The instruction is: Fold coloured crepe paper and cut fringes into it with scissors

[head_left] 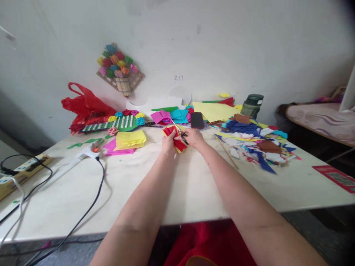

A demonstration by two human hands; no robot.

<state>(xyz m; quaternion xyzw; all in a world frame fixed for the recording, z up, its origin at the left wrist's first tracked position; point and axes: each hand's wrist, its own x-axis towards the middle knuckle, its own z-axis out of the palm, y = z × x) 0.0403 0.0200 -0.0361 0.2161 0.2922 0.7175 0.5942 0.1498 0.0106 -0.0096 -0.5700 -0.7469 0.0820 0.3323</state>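
Note:
My left hand (168, 143) is closed on a small stack of red and yellow paper (180, 144), held just above the table. In my right hand (194, 137) is a pair of scissors (183, 136) with dark handles, fingers wrapped round them. The blades point up and to the left, across the paper's upper part. Whether they are cutting into it I cannot tell. Behind my hands lie folded magenta paper (161, 116), blue paper (179, 116) and a dark phone (197, 120).
Paper scraps (257, 140) and a thin stick (227, 153) spread on the right, near a green bottle (252, 105). Yellow sheets (131, 140), a glue gun (93, 150) with its cord, a power strip (26, 173) and a red bag (84, 107) occupy the left.

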